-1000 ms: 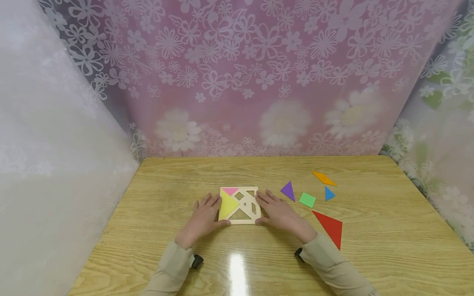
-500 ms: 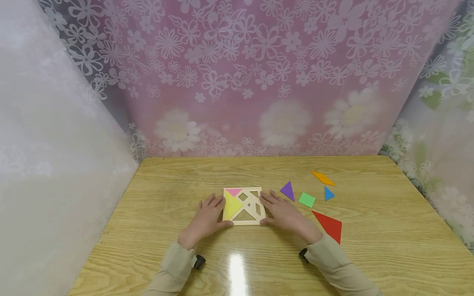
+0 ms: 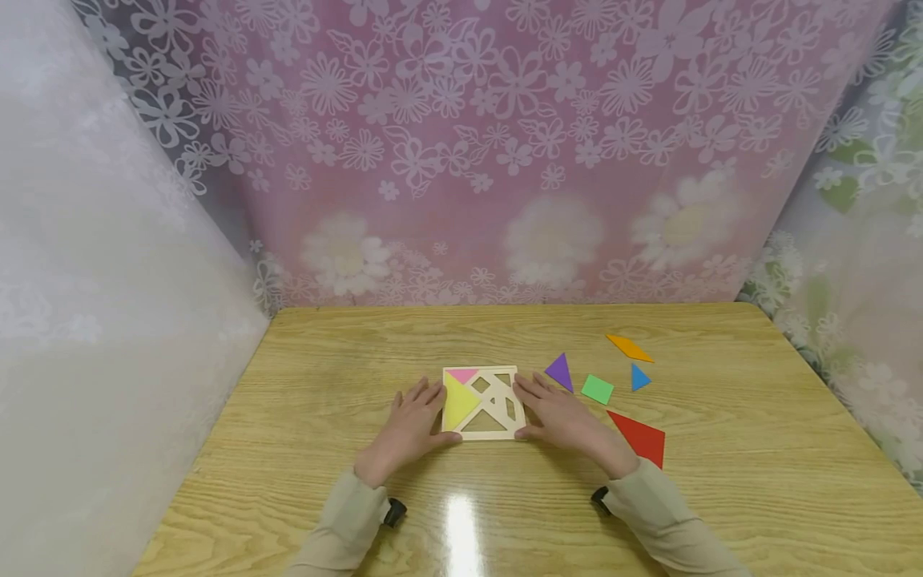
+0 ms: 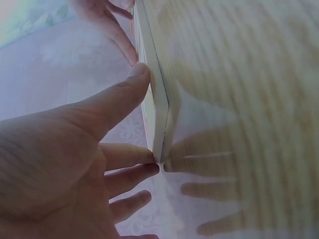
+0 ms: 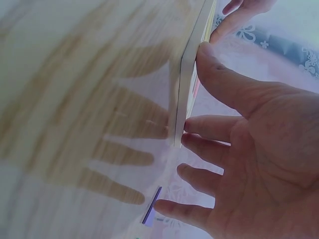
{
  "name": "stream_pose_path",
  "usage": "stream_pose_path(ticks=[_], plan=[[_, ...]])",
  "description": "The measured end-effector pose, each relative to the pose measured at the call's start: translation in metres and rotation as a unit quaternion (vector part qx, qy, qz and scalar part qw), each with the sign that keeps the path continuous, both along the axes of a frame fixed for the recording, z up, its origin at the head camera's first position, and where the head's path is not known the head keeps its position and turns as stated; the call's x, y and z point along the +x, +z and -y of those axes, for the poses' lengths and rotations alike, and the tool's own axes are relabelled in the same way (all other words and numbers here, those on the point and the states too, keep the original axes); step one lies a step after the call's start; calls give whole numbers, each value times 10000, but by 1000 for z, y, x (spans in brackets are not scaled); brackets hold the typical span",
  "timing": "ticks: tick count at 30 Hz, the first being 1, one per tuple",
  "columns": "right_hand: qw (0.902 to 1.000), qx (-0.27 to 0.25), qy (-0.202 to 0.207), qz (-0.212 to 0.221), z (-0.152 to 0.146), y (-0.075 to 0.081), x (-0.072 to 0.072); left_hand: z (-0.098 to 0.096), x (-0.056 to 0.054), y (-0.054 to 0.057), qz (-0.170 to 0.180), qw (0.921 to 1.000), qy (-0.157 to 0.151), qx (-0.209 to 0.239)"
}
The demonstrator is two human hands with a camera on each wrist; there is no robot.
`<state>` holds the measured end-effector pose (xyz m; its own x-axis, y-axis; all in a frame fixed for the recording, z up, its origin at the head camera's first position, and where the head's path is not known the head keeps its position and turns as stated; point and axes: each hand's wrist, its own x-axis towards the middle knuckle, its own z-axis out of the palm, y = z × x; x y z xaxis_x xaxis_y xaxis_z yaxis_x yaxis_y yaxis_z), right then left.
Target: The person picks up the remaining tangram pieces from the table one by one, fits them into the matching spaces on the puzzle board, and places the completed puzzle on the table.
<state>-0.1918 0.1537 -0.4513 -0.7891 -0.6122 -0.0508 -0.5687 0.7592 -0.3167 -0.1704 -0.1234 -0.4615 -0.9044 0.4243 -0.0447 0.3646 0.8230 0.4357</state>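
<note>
Between the two hands a wooden tangram tray (image 3: pixel 490 437) lies flat on the table. Set in its left side are a yellow triangle (image 3: pixel 459 400) and a pink triangle (image 3: pixel 461 374); the other recesses show no piece. My left hand (image 3: pixel 407 429) touches the tray's left edge with extended fingers, its thumb at the near left corner. Opposite, the right hand (image 3: pixel 571 421) rests fingertips along the right edge, thumb at the near right corner. Both wrist views show spread, fairly straight fingers against the tray's side (image 4: pixel 158 99).
Right of the tray lie loose pieces: a purple triangle (image 3: pixel 561 373), green square (image 3: pixel 598 389), blue triangle (image 3: pixel 639 377), orange parallelogram (image 3: pixel 630 349) and red triangle (image 3: pixel 642 438), partly covered by the right forearm. Flowered curtains (image 3: pixel 461 160) border the wooden table (image 3: pixel 324 344).
The tray has slid a little to the right across the table, both hands moving along with it. More of the red triangle is now covered by the right sleeve.
</note>
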Motion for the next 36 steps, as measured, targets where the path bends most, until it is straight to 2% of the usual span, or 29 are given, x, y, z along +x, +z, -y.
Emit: stream_pose_path(ticks=[7, 19, 36], plan=[[9999, 81, -23, -66, -6, 0, 4, -5, 0, 0, -74, 10000, -36, -50], [9991, 210, -336, 132, -14, 0, 13, -13, -1, -4, -79, 9994, -191, -292], [9991, 274, -310, -27, -23, 3, 18, -22, 2, -1, -71, 9991, -347, -223]])
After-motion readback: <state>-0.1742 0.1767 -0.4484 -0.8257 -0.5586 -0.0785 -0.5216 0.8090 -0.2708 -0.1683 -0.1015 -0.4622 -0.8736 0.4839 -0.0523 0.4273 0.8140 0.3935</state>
